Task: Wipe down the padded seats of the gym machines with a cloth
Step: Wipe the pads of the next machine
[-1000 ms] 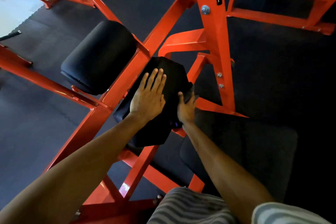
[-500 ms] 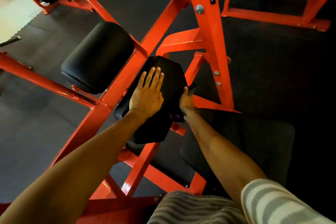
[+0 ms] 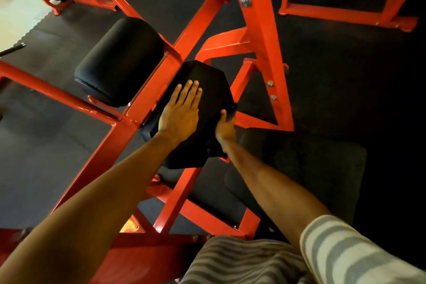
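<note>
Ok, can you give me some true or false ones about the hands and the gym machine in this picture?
1. The left hand lies flat on the black pad. True.
2. The machine's frame is blue. False: it is orange.
3. The right hand curls round the pad's right edge. True.
4. The round cushion sits to the right of the pad. False: it is to the left, beyond an orange bar.
5. The right arm wears a striped sleeve. True.
</note>
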{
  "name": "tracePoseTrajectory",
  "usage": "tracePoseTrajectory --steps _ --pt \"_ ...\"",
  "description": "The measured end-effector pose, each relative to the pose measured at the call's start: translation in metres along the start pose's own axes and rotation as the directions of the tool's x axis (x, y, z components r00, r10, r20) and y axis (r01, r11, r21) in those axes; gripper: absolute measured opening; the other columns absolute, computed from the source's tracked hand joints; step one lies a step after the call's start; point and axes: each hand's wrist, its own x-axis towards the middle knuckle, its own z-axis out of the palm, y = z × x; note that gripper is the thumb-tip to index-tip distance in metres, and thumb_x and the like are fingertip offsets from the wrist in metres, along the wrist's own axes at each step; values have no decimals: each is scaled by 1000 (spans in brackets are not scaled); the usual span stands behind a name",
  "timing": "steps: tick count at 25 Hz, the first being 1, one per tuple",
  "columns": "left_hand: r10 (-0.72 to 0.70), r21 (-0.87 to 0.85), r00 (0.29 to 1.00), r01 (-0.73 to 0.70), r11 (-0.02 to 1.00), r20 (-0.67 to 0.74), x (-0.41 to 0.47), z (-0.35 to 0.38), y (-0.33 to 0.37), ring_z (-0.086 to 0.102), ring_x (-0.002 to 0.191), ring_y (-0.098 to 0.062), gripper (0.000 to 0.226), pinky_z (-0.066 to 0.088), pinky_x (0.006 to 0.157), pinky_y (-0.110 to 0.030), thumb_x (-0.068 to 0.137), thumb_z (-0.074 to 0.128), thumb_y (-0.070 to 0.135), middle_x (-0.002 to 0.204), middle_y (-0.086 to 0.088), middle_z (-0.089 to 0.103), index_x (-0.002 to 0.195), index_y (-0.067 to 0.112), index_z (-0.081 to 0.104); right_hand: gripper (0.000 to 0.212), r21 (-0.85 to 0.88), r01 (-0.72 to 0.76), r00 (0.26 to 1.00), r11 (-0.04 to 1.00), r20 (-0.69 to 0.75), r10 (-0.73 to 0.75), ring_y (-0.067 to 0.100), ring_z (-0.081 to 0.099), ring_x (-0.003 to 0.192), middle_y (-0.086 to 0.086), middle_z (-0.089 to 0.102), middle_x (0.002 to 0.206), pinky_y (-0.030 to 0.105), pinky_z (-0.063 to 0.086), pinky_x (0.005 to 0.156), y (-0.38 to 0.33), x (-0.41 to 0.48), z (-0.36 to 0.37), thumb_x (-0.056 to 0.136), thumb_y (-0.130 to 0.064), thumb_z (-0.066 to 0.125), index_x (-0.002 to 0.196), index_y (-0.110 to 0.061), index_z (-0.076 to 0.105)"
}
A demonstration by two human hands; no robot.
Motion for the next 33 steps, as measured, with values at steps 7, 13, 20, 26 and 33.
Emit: tracePoseTrajectory --steps 7,13,20,26,33 --pt "106 -24 994 -107 994 -11 -49 18 25 19 154 -33 62 1 127 -50 99 20 26 165 -19 24 155 1 33 71 -187 8 994 982 -103 -28 40 36 145 23 31 160 45 31 117 17 -48 22 104 -47 48 161 -12 24" --pt "179 65 982 -183 981 66 -65 16 31 17 155 -30 65 -12 123 -48 99 30 35 166 -15 23 157 6 30 78 -284 218 975 934 102 -197 35 28 150 19 9 169 39 34 115 60 -127 14 102 -58 38 163 -16 13" --pt "268 118 960 -276 954 77 -65 16 21 15 155 -33 63 -1 126 -52 99 18 28 166 -14 22 158 9 30 58 129 -52 998 990 53 45 24 31 150 11 31 164 40 27 122 67 -54 19 110 -25 44 161 -10 22" --pt "238 103 965 -249 963 107 -67 17 26 1 156 -35 69 -2 126 -54 105 28 45 169 -15 6 160 8 12 73 111 42 993 993 -116 -29 29 48 136 15 50 147 45 39 114 100 -128 54 95 -59 49 150 -12 41" --pt "252 36 967 -254 967 42 -65 21 24 10 156 -33 59 2 126 -52 104 23 33 167 -14 18 158 9 26 59 49 11 989 999 -151 -4 30 40 146 12 43 158 48 31 120 68 -86 41 103 -42 35 158 -19 34"
